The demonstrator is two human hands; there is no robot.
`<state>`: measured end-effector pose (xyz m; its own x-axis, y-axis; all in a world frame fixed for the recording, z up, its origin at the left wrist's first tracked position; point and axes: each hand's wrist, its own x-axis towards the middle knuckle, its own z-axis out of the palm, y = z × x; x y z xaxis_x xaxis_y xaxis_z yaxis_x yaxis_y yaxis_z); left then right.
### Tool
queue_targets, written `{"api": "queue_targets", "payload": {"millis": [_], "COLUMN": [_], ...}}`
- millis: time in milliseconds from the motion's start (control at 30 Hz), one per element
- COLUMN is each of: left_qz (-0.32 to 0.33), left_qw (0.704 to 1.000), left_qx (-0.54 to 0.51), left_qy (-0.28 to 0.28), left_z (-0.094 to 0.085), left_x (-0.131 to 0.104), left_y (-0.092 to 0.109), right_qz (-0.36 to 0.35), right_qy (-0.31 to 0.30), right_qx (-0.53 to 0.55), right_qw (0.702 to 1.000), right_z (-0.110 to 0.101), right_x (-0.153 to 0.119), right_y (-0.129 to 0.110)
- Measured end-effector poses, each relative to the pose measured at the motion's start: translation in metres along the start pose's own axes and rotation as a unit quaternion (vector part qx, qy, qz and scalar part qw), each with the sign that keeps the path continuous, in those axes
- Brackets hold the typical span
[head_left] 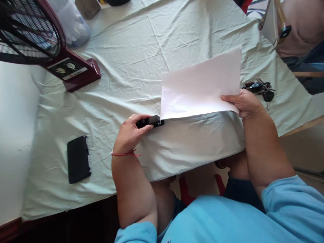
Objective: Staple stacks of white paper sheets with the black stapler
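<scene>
My left hand [133,130] is closed around a black stapler [154,120], thumb on its near side and fingers over the far side. The stapler's front end meets the lower left corner of a white sheet of paper [201,82]; whether the corner sits between its jaws I cannot tell. My right hand [249,104] pinches the paper at its lower right corner, thumb on top and fingers hidden beneath. The paper is tilted and its near edge bends slightly above the cloth. Whether it is one sheet or a stack does not show.
A pale green cloth [121,67] with creases covers the table. A bunch of keys [260,88] lies right of the paper. At left are a black phone-like case [79,159], a maroon fan [81,72] and a translucent plastic container [73,25]. Another person [300,30] is at the upper right.
</scene>
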<state>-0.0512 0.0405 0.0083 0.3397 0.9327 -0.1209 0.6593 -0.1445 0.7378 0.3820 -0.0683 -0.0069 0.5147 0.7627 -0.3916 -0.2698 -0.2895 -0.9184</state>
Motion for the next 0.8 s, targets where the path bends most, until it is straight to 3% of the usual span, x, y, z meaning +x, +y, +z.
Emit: {"api": "queue_targets", "payload": {"millis": [333, 533, 800], "left_qz": [-0.007, -0.031, -0.015], "left_qw": [1.0, 0.999, 1.0], "left_qx": [-0.012, -0.01, -0.022], "left_qy": [0.015, 0.003, 0.015], "left_z": [0.003, 0.001, 0.003], "left_x": [0.003, 0.002, 0.001], "left_y": [-0.003, 0.007, 0.006], "right_qz": [0.051, 0.061, 0.051], "right_qy": [0.002, 0.01, 0.007], "right_qx": [-0.01, -0.037, -0.039], "right_qw": [0.999, 0.997, 0.998], "right_z": [0.004, 0.004, 0.004], "right_x": [-0.005, -0.011, -0.011], "right_y": [-0.008, -0.015, -0.01]}}
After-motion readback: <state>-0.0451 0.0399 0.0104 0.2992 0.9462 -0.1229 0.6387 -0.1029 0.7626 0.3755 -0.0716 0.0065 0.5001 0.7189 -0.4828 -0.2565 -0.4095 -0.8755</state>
